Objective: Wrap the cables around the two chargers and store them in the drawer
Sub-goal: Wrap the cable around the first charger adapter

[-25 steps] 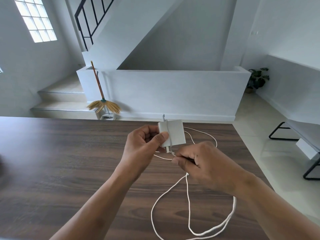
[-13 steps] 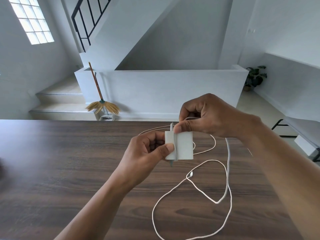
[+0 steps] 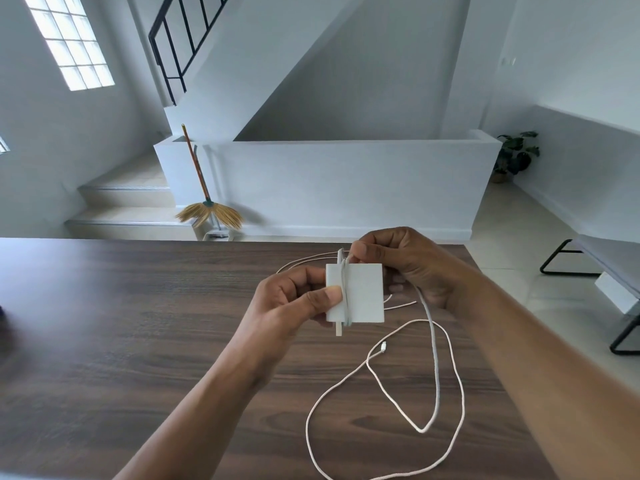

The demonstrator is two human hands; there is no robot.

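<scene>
My left hand point(image 3: 294, 303) holds a white square charger point(image 3: 365, 294) above the dark wooden table point(image 3: 138, 323), thumb pressed on its left face. A white cable point(image 3: 434, 368) runs over the charger in two turns near its left edge. My right hand point(image 3: 408, 268) sits just behind and right of the charger, pinching the cable at the charger's top edge. The loose remainder of the cable lies in loops on the table below, its small connector end point(image 3: 383, 347) resting on the wood. No second charger and no drawer are in view.
The table's far edge runs across the middle of the view, its right edge near my right forearm. Beyond stand a low white wall, a broom point(image 3: 204, 206), stairs, a potted plant point(image 3: 516, 155) and a black-legged bench point(image 3: 602, 271) at right.
My right hand carried the cable from below the charger up and over its top, then settled behind its top right. A second cable turn lies on the charger; the loose loops shifted.
</scene>
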